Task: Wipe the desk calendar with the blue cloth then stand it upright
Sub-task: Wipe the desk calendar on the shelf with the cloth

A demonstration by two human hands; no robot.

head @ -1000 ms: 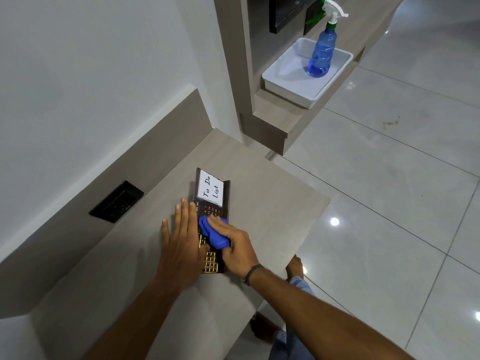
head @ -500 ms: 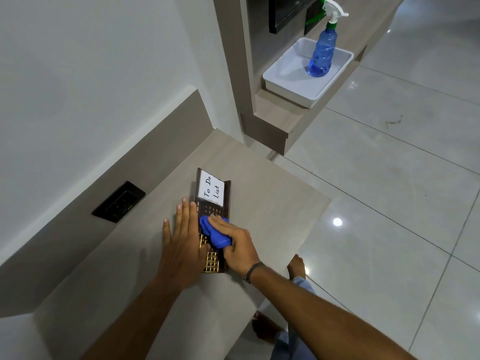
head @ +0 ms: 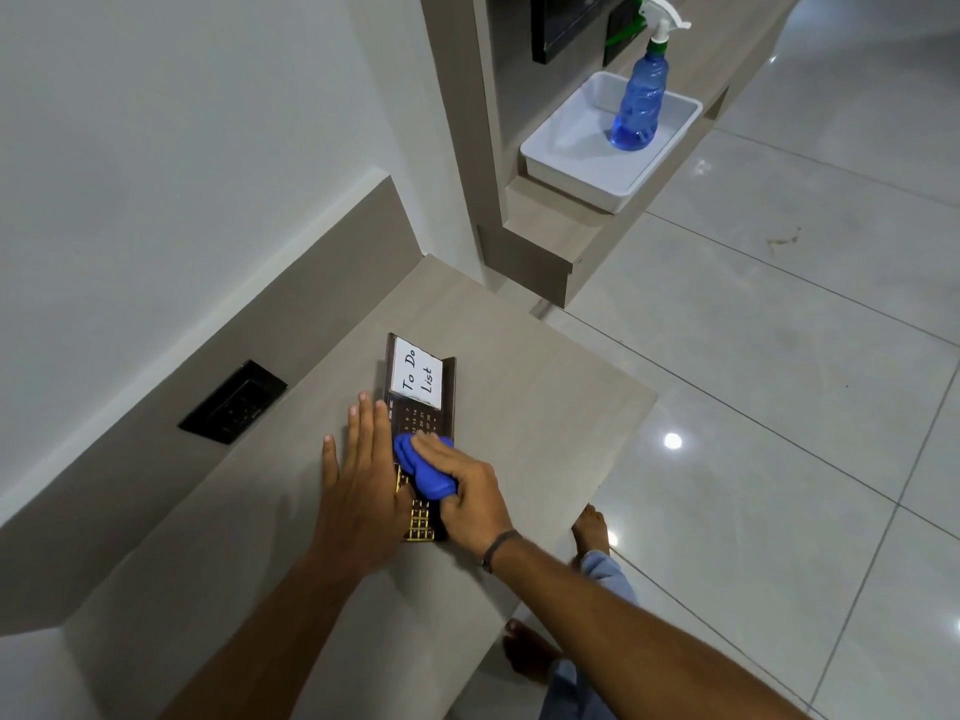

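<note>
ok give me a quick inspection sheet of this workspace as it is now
surface: wooden desk, otherwise bare
job's things: desk calendar lying flat, "To Do List" card showing; blue cloth bunched on it
clutter: nothing seen
grippers: left hand flat, steadying the calendar's edge; right hand pressing the cloth
cables: nothing seen; black wall socket
surroundings: spray bottle in white tray on shelf; tiled floor
</note>
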